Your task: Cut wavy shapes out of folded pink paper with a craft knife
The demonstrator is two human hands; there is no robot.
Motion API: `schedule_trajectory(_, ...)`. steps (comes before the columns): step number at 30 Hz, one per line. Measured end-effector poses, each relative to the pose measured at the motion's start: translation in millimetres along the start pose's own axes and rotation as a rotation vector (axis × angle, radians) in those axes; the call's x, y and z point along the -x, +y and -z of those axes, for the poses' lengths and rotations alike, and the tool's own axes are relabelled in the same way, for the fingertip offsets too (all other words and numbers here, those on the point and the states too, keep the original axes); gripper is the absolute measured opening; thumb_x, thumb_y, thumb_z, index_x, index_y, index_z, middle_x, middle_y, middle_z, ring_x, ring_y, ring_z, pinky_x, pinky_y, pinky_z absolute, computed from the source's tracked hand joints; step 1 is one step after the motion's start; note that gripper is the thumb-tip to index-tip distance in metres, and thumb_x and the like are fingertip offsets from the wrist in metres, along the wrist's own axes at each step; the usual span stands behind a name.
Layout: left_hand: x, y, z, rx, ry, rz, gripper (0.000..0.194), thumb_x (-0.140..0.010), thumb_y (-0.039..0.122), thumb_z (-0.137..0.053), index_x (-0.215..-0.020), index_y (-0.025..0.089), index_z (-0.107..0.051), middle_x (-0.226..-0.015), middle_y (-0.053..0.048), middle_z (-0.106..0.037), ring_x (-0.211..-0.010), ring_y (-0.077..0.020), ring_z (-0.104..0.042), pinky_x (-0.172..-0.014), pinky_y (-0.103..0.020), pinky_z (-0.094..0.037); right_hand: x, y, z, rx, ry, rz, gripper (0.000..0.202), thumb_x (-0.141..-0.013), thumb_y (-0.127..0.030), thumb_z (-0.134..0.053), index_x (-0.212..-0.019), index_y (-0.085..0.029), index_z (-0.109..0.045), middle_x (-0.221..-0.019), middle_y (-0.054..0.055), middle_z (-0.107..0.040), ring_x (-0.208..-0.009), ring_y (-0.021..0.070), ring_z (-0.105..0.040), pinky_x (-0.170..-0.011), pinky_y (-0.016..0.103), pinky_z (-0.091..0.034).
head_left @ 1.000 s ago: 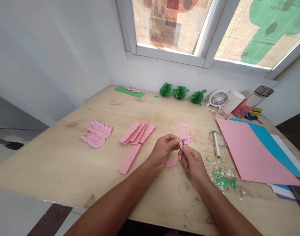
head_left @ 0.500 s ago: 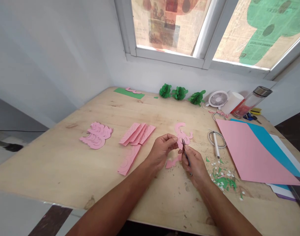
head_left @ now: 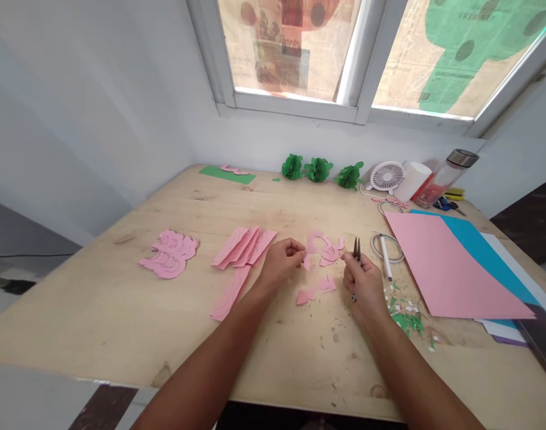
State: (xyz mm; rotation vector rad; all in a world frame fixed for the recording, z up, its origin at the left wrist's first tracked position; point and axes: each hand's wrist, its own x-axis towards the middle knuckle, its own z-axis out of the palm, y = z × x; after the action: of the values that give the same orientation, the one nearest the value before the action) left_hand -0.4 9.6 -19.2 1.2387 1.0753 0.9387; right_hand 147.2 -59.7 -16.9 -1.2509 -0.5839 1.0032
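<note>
Scissors [head_left: 356, 249]: one pair, above the bench [head_left: 165, 328], right of the pink paper cuttings [head_left: 330, 254]; long axis near to far, blade tips pointing far. Half a second ago the blades stood close to the left fingertips; the two are now well apart.
Right hand [head_left: 363, 279]: clamped on the scissors.
Left hand [head_left: 282, 261]: thumb and fingers drawn together beside the cuttings; grip on paper cannot be told.
Folded pink paper [head_left: 244, 248]: left of the cuttings.
White pen [head_left: 386, 258]: right of the scissors.
</note>
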Motion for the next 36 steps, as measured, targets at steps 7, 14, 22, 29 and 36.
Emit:
schedule_trajectory(7, -0.7, -5.1, 5.9, -0.409, 0.163, -0.098, 0.014, -0.063, 0.016, -0.058, -0.075, 0.021, -0.061, -0.057, 0.000, -0.057, -0.058, -0.0176, -0.050, -0.054, -0.026, -0.028, -7.5, 0.6, 5.5, -0.081, 0.022, 0.032, 0.026, -0.065, -0.036, -0.069, -0.071, -0.018, -0.052, -0.045, -0.011, -0.028, -0.036, 0.0040, -0.018, -0.034, 0.020, -0.010)
schedule_trajectory(14, 4.3, -12.4, -13.0, -0.918, 0.046, -0.463, 0.018, -0.077, 0.019, -0.049, -0.089, 0.020, -0.062, -0.090, -0.009, -0.064, -0.088, -0.0245, -0.054, -0.075, -0.034, -0.036, -10.6, -1.0, 8.7, -0.143, 0.029, 0.041, 0.025, -0.065, -0.034, -0.070, -0.071, -0.018, -0.052, -0.043, -0.012, -0.029, -0.035, 0.0033, -0.018, -0.034, 0.019, -0.009)
schedule_trajectory(22, 8.2, -23.5, -33.0, -1.197, -0.156, -0.623, 0.021, -0.078, 0.022, -0.051, -0.093, 0.020, -0.064, -0.094, -0.012, -0.062, -0.092, -0.0267, -0.051, -0.080, -0.040, -0.033, -13.2, 1.0, 9.1, -0.146, 0.020, 0.024, 0.029, -0.063, -0.039, -0.069, -0.071, -0.018, -0.051, -0.040, -0.012, -0.029, -0.034, 0.0038, -0.018, -0.033, 0.019, -0.011)
schedule_trajectory(29, 9.0, -21.9, -35.3, -1.407, -0.121, -0.663, 0.022, -0.082, 0.020, -0.044, -0.073, 0.018, -0.065, -0.087, -0.010, -0.064, -0.084, -0.0224, -0.052, -0.082, -0.039, -0.032, -13.5, 3.6, 10.2, -0.120, 0.020, 0.041, 0.026, -0.063, -0.037, -0.067, -0.070, -0.018, -0.051, -0.040, -0.013, -0.027, -0.035, 0.0040, -0.018, -0.033, 0.019, -0.011)
schedule_trajectory(36, 7.3, -17.5, -36.4, -1.495, -0.156, -0.754, 0.025, -0.083, 0.022, -0.044, -0.076, 0.018, -0.067, -0.083, -0.010, -0.066, -0.081, -0.0205, -0.054, -0.086, -0.040, -0.031, -14.4, 8.3, 10.4, -0.106, 0.023, 0.049, 0.025, -0.063, -0.036, -0.066, -0.067, -0.018, -0.050, -0.041, -0.012, -0.027, -0.035, 0.0044, -0.019, -0.033, 0.020, -0.012)
